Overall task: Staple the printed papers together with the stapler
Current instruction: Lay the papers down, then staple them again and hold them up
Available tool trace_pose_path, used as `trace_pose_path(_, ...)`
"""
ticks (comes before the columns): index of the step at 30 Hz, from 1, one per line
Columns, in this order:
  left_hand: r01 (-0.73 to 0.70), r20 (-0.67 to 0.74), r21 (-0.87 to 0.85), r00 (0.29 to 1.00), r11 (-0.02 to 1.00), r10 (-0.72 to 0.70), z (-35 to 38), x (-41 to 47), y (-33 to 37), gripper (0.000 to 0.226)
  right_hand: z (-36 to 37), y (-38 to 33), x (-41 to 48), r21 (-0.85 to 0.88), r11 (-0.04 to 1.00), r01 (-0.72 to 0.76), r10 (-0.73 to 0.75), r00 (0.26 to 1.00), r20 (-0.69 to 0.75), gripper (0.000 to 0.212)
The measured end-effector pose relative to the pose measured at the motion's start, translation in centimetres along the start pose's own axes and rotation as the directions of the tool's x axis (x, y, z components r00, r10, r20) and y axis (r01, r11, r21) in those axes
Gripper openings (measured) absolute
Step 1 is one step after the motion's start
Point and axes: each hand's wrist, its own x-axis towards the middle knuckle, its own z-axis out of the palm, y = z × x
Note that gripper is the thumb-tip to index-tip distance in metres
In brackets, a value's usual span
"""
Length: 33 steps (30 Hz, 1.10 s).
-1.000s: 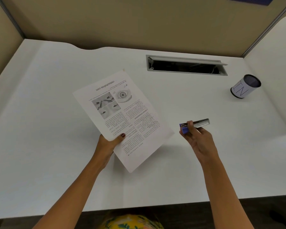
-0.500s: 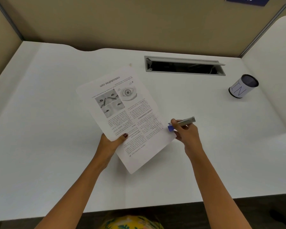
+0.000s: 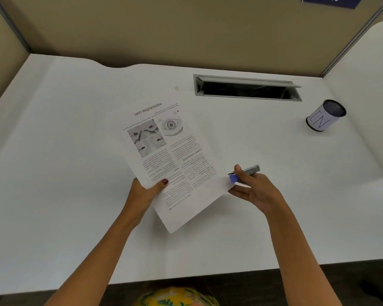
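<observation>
Hands first: left hand (image 3: 145,192) pinches the printed papers (image 3: 171,161) above the tabletop (image 3: 60,138), while the right hand (image 3: 255,191), closed around the stapler (image 3: 244,172), has brought it to the sheets' right corner, ready to clamp.

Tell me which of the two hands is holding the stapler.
The right hand holds the stapler at the right edge of the printed papers. The left hand grips the papers' opposite edge instead.

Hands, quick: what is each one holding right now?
Left hand: closed on the printed papers.
Right hand: closed on the stapler, at the papers' edge.
</observation>
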Motion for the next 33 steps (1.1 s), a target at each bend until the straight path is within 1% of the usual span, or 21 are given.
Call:
trace_pose_path(2, -0.002, 0.005, -0.007, 1.000, 1.000, 0.002, 0.07, 0.05, 0.00, 0.044, 0.01, 0.09, -0.05, -0.007, 1.000, -0.008, 0.008, 1.000, 0.012, 0.058)
trace_pose_path(11, -0.009, -0.001, -0.014, 1.000, 1.000, 0.009, 0.21, 0.26, 0.18, 0.048, 0.56, 0.20, -0.04, -0.005, 1.000, 0.009, -0.009, 1.000, -0.016, 0.061)
trace_pose_path(16, -0.008, -0.004, -0.013, 1.000, 1.000, 0.008, -0.01, 0.28, 0.29, 0.047, 0.60, -0.05, 0.14, -0.037, 0.999, -0.012, 0.010, 0.999, -0.041, 0.050)
trace_pose_path(19, -0.005, -0.009, -0.011, 1.000, 1.000, 0.005, -0.06, 0.27, 0.30, 0.047, 0.47, -0.16, 0.12, -0.066, 0.997, -0.028, 0.026, 0.999, -0.030, 0.047)
trace_pose_path(33, -0.002, 0.002, -0.005, 1.000, 1.000, 0.002, 0.00, 0.47, 0.68, 0.046, 0.32, -0.35, 0.65, -0.094, 0.994, -0.057, 0.053, 0.998, -0.045, 0.037)
